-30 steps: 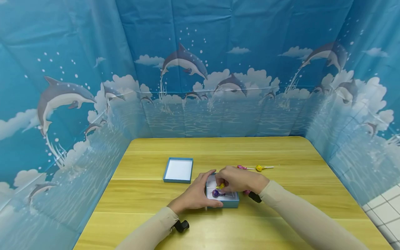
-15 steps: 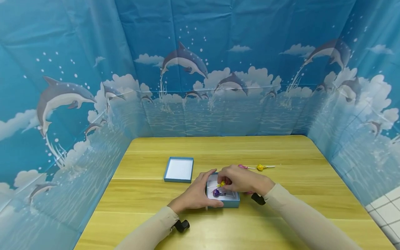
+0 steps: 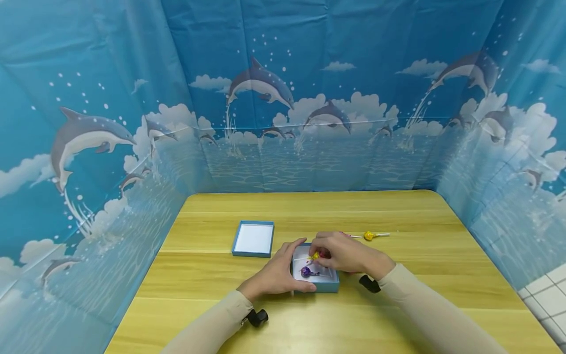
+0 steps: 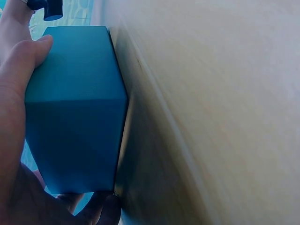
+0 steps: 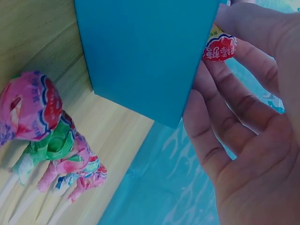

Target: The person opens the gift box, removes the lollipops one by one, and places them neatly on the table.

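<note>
A blue box (image 3: 325, 287) with a white inside stands uncovered on the table. My left hand (image 3: 276, 273) grips its left side, thumb on the near wall and fingers round the far one; in the left wrist view the thumb lies on the blue box wall (image 4: 75, 136). My right hand (image 3: 347, 253) reaches over the box's right part and pinches a yellow lollipop (image 3: 315, 255). In the right wrist view, the red-and-yellow wrapped head of that lollipop (image 5: 221, 47) shows by the thumb, its stick hidden. A purple lollipop (image 3: 306, 272) lies inside the box.
Left of the box lies a blue lid (image 3: 252, 239), white inside facing up. Beyond my right hand are another yellow lollipop (image 3: 369, 236) and a partly hidden pink one. Several wrapped lollipops (image 5: 51, 140) lie beside the box in the right wrist view.
My right hand has shifted slightly up and to the right in the head view, the yellow lollipop moving with it. The left hand keeps its hold on the box.
</note>
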The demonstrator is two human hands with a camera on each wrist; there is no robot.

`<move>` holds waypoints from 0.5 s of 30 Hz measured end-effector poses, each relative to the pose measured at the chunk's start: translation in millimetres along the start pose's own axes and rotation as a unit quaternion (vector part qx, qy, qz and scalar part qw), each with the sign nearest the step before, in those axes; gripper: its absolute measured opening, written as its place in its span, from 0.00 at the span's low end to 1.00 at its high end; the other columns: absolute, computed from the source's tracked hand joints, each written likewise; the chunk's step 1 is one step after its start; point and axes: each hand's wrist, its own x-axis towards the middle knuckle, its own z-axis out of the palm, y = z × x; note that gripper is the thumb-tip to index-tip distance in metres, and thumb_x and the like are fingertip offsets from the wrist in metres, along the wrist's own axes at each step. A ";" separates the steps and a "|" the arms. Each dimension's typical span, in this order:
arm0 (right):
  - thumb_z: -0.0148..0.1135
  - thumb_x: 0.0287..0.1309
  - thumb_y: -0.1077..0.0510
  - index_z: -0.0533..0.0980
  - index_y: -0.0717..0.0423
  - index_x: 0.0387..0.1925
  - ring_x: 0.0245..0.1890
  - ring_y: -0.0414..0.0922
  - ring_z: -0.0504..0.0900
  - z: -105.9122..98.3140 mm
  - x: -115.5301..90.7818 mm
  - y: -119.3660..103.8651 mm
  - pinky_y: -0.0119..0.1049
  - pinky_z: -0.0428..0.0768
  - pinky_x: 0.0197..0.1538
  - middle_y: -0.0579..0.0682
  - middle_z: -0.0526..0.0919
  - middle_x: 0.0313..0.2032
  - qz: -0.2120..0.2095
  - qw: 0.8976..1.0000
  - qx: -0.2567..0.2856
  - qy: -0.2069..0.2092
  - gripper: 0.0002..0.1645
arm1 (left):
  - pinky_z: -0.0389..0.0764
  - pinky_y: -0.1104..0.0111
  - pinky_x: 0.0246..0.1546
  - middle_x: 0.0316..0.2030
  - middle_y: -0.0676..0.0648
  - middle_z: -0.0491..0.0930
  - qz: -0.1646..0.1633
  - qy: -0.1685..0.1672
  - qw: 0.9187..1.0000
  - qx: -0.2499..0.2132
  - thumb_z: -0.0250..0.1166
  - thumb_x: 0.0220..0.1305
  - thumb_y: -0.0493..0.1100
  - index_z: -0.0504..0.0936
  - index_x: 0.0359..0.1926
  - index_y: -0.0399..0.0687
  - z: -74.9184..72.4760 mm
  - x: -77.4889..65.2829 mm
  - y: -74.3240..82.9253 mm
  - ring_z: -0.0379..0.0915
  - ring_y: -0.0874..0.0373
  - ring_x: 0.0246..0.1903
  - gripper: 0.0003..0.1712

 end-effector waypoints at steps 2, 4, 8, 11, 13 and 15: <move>0.78 0.78 0.59 0.91 0.46 0.53 0.40 0.35 0.83 -1.6 -2.0 0.7 0.33 0.87 0.46 0.43 0.91 0.49 0.003 1.000 0.003 0.001 0.08 | 0.82 0.50 0.71 0.84 0.45 0.68 0.000 0.000 1.000 -0.003 0.85 0.59 0.77 0.49 0.96 0.74 -0.5 -0.4 1.1 0.75 0.54 0.67 0.75; 0.78 0.79 0.59 0.91 0.46 0.54 0.43 0.36 0.86 -3.6 -3.9 0.9 0.37 0.90 0.49 0.43 0.91 0.51 0.009 1.000 0.007 0.000 0.08 | 0.82 0.49 0.72 0.84 0.45 0.68 -0.002 0.000 1.000 -0.004 0.85 0.59 0.76 0.49 0.96 0.75 -1.1 -1.0 2.7 0.75 0.54 0.68 0.75; 0.77 0.79 0.58 0.91 0.47 0.55 0.48 0.39 0.89 -7.7 -7.9 0.6 0.45 0.93 0.54 0.43 0.91 0.53 0.015 1.000 0.010 0.002 0.09 | 0.83 0.48 0.73 0.84 0.44 0.69 -0.004 0.000 1.000 -0.003 0.86 0.59 0.75 0.50 0.96 0.74 -2.0 -1.0 4.2 0.75 0.53 0.69 0.75; 0.78 0.79 0.57 0.91 0.48 0.55 0.48 0.39 0.89 -9.2 -10.8 1.2 0.47 0.94 0.53 0.44 0.91 0.53 0.012 1.000 0.007 0.010 0.08 | 0.83 0.47 0.74 0.83 0.44 0.69 -0.003 -0.001 1.000 -0.001 0.86 0.60 0.75 0.50 0.96 0.74 -1.8 -0.6 3.3 0.75 0.53 0.70 0.75; 0.78 0.79 0.58 0.91 0.48 0.55 0.47 0.39 0.89 -9.9 -12.8 2.2 0.48 0.94 0.52 0.44 0.90 0.53 0.010 1.000 0.005 0.015 0.08 | 0.83 0.47 0.73 0.83 0.44 0.69 -0.002 -0.001 1.000 0.000 0.86 0.60 0.75 0.50 0.96 0.73 -1.2 -0.2 2.2 0.75 0.53 0.69 0.75; 0.78 0.79 0.58 0.91 0.49 0.55 0.46 0.38 0.88 -10.5 -14.5 3.5 0.46 0.94 0.51 0.45 0.90 0.52 0.006 1.000 0.004 0.020 0.08 | 0.83 0.49 0.73 0.83 0.44 0.69 -0.003 -0.001 1.000 0.003 0.85 0.59 0.76 0.50 0.96 0.74 -0.6 0.1 1.2 0.75 0.54 0.69 0.75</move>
